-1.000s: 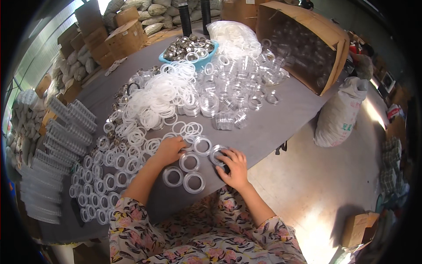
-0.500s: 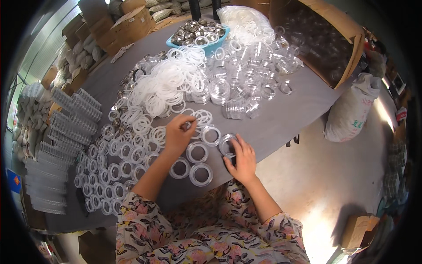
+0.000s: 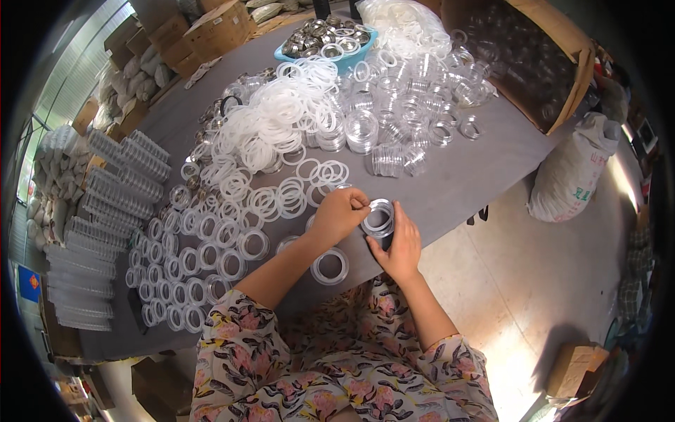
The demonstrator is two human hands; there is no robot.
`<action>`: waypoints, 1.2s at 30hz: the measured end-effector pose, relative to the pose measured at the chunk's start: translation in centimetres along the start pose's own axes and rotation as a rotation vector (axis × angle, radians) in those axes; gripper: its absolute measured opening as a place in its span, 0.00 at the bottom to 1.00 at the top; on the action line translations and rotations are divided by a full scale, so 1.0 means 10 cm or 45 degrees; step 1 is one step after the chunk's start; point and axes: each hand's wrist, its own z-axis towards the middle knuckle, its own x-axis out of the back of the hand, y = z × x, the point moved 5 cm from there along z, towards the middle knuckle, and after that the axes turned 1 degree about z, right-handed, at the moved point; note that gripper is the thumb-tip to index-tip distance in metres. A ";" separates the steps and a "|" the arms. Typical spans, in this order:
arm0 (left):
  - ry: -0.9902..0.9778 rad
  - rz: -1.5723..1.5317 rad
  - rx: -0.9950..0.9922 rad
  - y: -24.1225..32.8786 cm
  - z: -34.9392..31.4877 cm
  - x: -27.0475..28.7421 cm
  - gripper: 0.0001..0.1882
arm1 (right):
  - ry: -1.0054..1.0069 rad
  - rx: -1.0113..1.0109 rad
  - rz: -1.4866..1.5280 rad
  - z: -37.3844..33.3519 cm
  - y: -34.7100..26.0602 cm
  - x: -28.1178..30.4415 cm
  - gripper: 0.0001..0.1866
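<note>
Near the table's front edge, my right hand (image 3: 399,247) steadies a clear plastic ring (image 3: 371,228), with its thumb and fingers curved round the right side. My left hand (image 3: 343,214) pinches at the upper left of the same spot, where a thin plastic ring seems to lie over the clear one; its far edge blurs into the ring below. Just below my left wrist lies another clear ring (image 3: 329,266), and my forearm partly covers others. Flat white rings (image 3: 290,197) are scattered beyond my left hand, in front of a heaped pile of white rings (image 3: 274,116).
Rows of clear rings (image 3: 176,290) cover the table's left. Stacked clear rings (image 3: 394,160) lie further back, near a blue basin (image 3: 358,60) of metal rings and a plastic bag (image 3: 404,28). A cardboard box (image 3: 573,88) stands back right; a white sack (image 3: 573,172) is beside the table.
My left hand has moved right, from the loose white rings to the clear ring at my right hand. My right hand has closed further round that ring. The whole view has shifted slightly.
</note>
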 end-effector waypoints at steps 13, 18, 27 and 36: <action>-0.188 0.868 -0.817 0.25 -0.24 -0.28 0.06 | 0.045 0.003 0.003 0.00 0.00 0.01 0.47; -0.205 0.654 -0.830 0.24 -0.21 -0.22 0.05 | 0.054 0.024 0.014 0.01 -0.01 0.01 0.45; 0.289 0.302 -0.557 -0.06 0.41 0.14 0.15 | 0.163 -0.266 0.251 0.51 0.35 0.01 0.33; 0.140 -0.382 -0.172 -0.18 0.79 -0.10 0.15 | 0.080 -0.534 0.410 0.81 0.68 -0.21 0.12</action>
